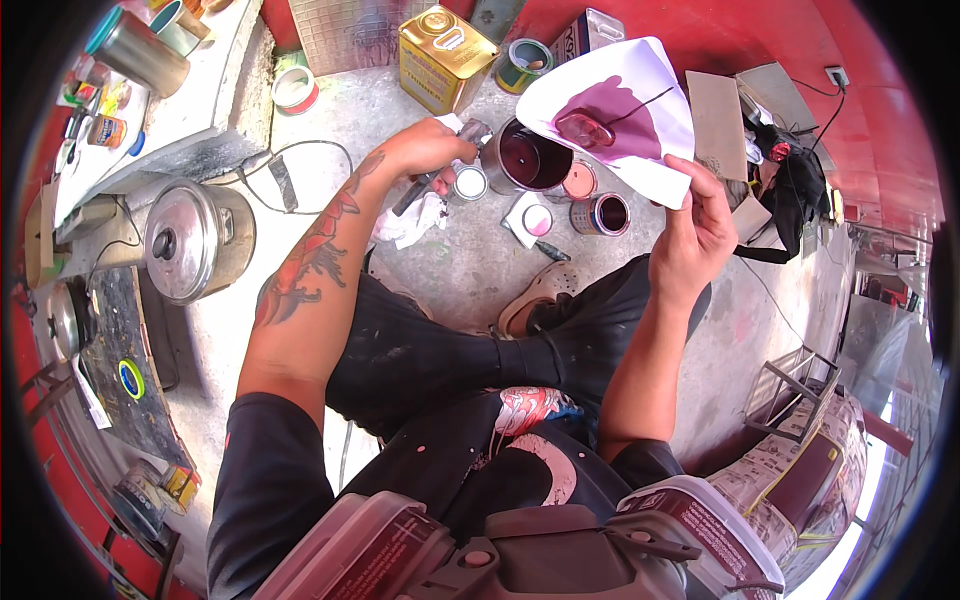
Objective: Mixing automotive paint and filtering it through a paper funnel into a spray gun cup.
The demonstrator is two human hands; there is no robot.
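The left hand (430,150) wraps its fingers around a grey metal piece (475,131) beside a metal cup (498,172), at its ten o'clock. The cup holds dark red paint (534,160). At the cup's two o'clock slants a white paper sheet (625,105), blotched dark red, its lower corner pinched by the right hand's (692,235) fingers. On the floor (440,275), a peach-coloured tin (579,181) stands at four, a gold can (447,60) at eleven.

Open pot (535,170) between left hand (432,155) and right hand (695,225)
The right hand holds a sheet (665,110), right of the pot; on the floor (460,268), a small container (602,214) stands before the pot to the right, a tin (440,72) behind it to the left; farther left, a stockpot (195,240) sits nearer than the bench (218,75) bearing a tumbler (145,58).
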